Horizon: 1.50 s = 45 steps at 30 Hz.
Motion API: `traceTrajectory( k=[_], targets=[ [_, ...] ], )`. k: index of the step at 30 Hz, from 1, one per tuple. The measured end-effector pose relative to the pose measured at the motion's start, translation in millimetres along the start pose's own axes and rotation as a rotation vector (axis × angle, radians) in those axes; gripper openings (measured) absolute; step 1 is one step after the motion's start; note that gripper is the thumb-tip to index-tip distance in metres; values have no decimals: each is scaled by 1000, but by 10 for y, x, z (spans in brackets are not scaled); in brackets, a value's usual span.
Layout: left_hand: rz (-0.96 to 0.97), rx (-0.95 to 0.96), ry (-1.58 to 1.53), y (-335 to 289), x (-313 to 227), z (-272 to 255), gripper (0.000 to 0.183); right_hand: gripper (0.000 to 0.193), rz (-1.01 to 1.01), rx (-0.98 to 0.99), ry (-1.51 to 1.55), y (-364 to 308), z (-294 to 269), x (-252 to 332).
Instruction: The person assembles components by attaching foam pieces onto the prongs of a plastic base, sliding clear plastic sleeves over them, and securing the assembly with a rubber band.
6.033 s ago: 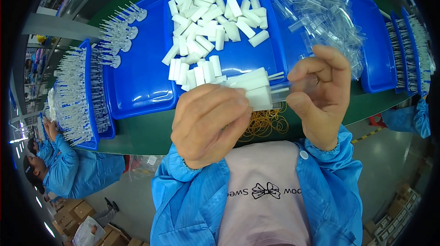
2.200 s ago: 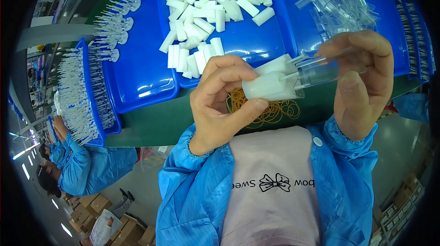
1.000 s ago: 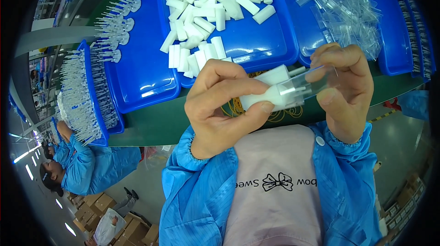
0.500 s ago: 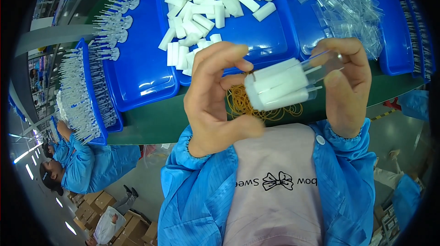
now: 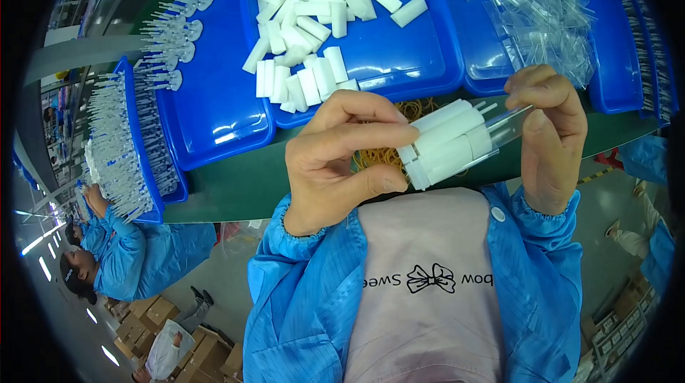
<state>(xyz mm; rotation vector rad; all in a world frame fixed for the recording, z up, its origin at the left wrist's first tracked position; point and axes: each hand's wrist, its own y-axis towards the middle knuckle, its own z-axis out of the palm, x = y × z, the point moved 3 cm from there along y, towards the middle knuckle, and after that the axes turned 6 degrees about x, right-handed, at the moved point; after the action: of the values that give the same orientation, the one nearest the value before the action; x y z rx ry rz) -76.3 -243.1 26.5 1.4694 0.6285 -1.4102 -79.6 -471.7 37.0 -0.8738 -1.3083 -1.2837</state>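
Note:
My left hand (image 5: 342, 154) pinches the base end of a tilted bundle of white foam blocks (image 5: 449, 133), index finger and thumb on either side. Thin pale prongs stick out of the bundle's other end. A clear plastic strip (image 5: 508, 129) lies along these prongs, and its outer end sits between the thumb and fingers of my right hand (image 5: 551, 133). Below and behind the bundle, tan rubber bands (image 5: 378, 158) lie in a heap, partly hidden by my left hand.
Loose white foam blocks (image 5: 314, 8) fill much of the middle blue tray (image 5: 428, 54). Clear plastic pieces (image 5: 535, 19) pile up at the right. Pronged white parts (image 5: 182, 33) lie in the left tray (image 5: 221, 115), with more in a rack (image 5: 118, 140). A co-worker (image 5: 135, 247) sits at far left.
My left fingers have closed onto the bundle's base, having been spread around it. The bundle has shifted slightly right and tilted more. My right hand still holds the strip.

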Motion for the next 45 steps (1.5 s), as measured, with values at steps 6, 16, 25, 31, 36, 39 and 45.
traceTrajectory(
  k=[6,16,25,31,36,39,45],
  targets=[
    [29,27,9,-41,-58,31,37,20,-89,21,-15,-21,37,83],
    [85,-38,154,-50,-123,49,27,20,-216,110,-173,-81,213,150],
    [93,-24,152,-24,-137,63,27,20,-248,115,-195,-54,236,148],
    [-30,-122,111,12,-85,55,32,21,-249,100,-218,16,221,172],
    [-56,-32,-66,63,-91,52,44,27,-364,123,-468,37,282,272],
    [-154,49,81,97,-78,68,54,33,-409,173,-709,34,360,287],
    [-162,-57,50,24,43,-23,50,23,-263,60,-728,315,85,280]
  ],
)
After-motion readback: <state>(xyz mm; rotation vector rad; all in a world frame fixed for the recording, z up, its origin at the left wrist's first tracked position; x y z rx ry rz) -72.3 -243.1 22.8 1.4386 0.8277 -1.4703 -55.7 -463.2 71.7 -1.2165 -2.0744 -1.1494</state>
